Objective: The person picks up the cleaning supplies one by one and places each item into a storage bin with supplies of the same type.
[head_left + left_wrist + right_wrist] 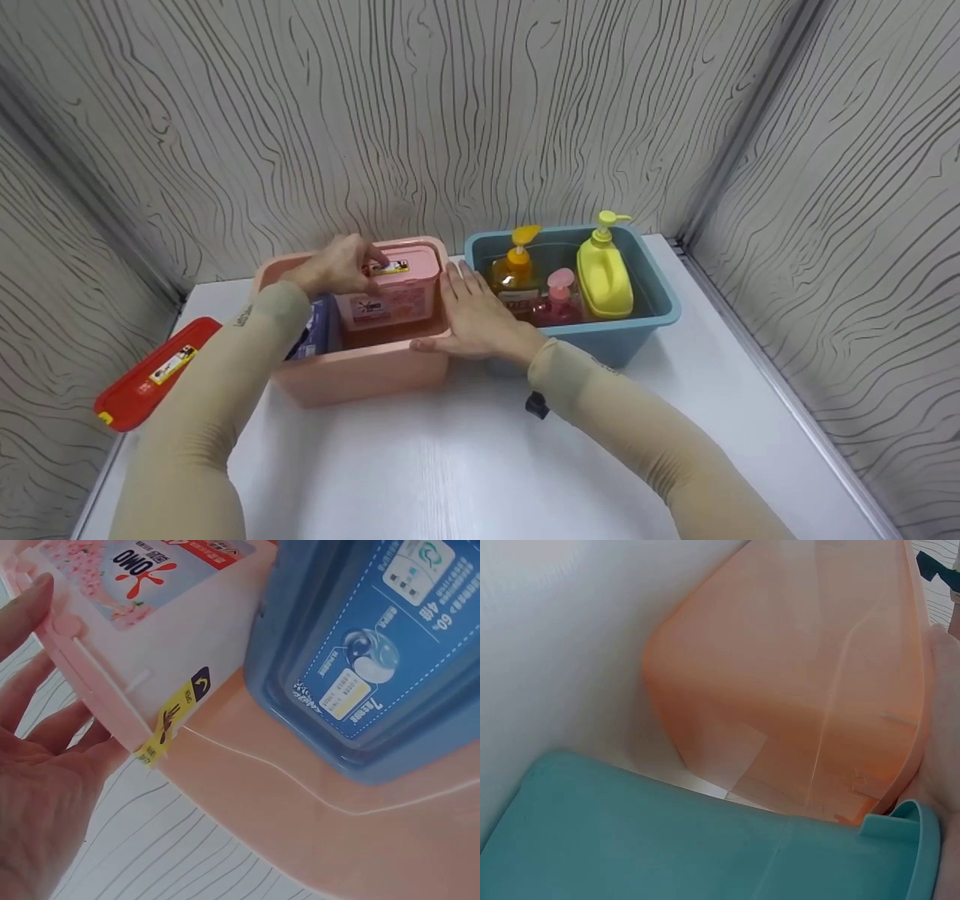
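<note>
A pink-lidded laundry detergent tub point(394, 306) with an OMO label sits in the right part of a pink bin point(367, 379). My left hand point(341, 264) reaches over the bin and grips this tub by its lid, thumb on one edge and fingers across the top. In the left wrist view, the left hand point(45, 765) curls round the lid's edge. Left of the tub stands a blue detergent tub point(360, 652), partly covered by my forearm in the head view. My right hand point(480, 319) rests on the pink bin's right rim with fingers straight, thumb along the near rim.
Close on the right stands a teal bin point(574, 341) holding an amber pump bottle point(514, 274), a pink pump bottle point(559, 307) and a yellow pump bottle point(606, 281). A red lidded box point(154, 375) lies at the left. Wood-grain panels point(420, 112) enclose the white table.
</note>
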The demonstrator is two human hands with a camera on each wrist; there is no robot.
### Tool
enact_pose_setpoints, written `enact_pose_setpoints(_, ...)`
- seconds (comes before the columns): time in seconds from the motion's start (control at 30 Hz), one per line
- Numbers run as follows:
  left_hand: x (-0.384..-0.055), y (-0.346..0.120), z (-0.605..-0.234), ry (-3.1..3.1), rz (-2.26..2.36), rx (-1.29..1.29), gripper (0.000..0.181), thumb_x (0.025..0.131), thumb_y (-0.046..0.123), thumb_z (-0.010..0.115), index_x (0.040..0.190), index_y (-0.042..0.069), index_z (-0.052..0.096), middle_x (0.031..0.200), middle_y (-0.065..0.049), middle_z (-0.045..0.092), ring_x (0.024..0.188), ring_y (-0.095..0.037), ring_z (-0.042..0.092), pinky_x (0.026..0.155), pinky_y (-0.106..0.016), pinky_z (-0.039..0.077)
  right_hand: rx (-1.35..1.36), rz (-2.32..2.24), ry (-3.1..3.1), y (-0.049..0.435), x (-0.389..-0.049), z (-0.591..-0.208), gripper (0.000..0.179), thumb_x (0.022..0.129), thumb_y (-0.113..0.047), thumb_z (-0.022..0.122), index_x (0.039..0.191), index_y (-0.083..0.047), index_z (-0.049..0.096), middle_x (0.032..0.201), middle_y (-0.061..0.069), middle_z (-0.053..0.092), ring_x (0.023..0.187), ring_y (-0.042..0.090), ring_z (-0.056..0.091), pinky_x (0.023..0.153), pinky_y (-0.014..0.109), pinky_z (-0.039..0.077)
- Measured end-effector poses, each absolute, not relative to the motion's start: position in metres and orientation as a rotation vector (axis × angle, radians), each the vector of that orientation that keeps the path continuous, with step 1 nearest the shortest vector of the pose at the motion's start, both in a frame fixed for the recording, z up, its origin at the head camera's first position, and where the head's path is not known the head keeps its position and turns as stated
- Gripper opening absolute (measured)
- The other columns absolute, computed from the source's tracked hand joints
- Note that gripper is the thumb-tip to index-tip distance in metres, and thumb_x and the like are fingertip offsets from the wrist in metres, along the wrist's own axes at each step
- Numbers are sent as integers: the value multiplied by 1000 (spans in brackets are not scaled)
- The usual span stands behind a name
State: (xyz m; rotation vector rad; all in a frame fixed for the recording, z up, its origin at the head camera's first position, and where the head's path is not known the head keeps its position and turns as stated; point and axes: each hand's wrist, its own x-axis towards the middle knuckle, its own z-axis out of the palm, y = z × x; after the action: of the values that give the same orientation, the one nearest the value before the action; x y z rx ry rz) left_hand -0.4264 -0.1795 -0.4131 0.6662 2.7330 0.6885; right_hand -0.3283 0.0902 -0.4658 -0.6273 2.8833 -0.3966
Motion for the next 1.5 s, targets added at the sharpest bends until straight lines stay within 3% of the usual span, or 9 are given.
enact_pose_setpoints(0.17, -424, -178, -415, 2730, 689, 663, 55, 90, 11, 89, 143, 4, 76, 126, -17, 81, 102, -26, 72, 96, -49, 64, -650, -403, 2879, 90, -327, -464, 138, 91, -96, 53, 181, -6, 0, 192, 14, -6, 180, 35, -8, 147, 53, 2)
enact_pose_setpoints(0.4, -425, -175, -419, 2730, 650, 683, 54, 90, 14, 90, 141, 4, 76, 125, -16, 80, 100, -25, 70, 89, -42, 61, -651, -397, 2874, 90, -328, -463, 136, 93, -93, 55, 180, -4, 1, 192, 15, -6, 180, 36, -7, 147, 53, 1)
enact_pose_setpoints(0.73, -422, -172, -420, 2729, 618, 619, 57, 90, 13, 90, 143, 5, 74, 131, -18, 79, 111, -33, 75, 102, -54, 65, -629, -386, 2875, 90, -327, -463, 137, 92, -95, 54, 181, -6, 0, 192, 14, -6, 180, 36, -8, 147, 53, 0)
enact_pose_setpoints(1.07, -425, -168, -409, 2771, 633, 557, 48, 98, 20, 88, 142, 5, 75, 148, -20, 73, 138, -42, 68, 115, -63, 58, -627, -402, 2887, 89, -328, -465, 139, 91, -96, 55, 181, -6, 0, 192, 14, -3, 180, 35, -6, 147, 54, 2)
enact_pose_setpoints(1.5, -417, -187, -408, 2777, 649, 517, 47, 100, 25, 84, 142, 4, 75, 137, -19, 76, 125, -37, 70, 111, -59, 59, -625, -431, 2881, 90, -329, -465, 140, 90, -97, 54, 181, -7, -1, 192, 14, -5, 180, 34, -7, 147, 53, 1)
